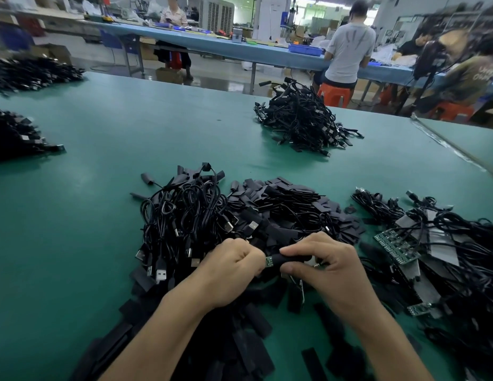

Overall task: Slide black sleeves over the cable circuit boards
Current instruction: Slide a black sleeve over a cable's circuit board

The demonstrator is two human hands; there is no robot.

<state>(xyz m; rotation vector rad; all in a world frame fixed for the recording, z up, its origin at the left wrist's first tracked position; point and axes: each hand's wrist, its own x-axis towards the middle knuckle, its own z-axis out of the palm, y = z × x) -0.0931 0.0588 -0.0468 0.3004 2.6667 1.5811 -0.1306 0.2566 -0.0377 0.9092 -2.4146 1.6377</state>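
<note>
Two hands work above the near heap on the green table. The left hand has its fingers curled tight, gripping the circuit board at its exposed green end. The right hand pinches the black sleeve between thumb and forefinger; this sleeve covers most of the board. Behind the hands lie loose sleeves, with tangled USB cables just to their left. Bare boards on cables lie to the right. A far cable heap sits well apart.
</note>
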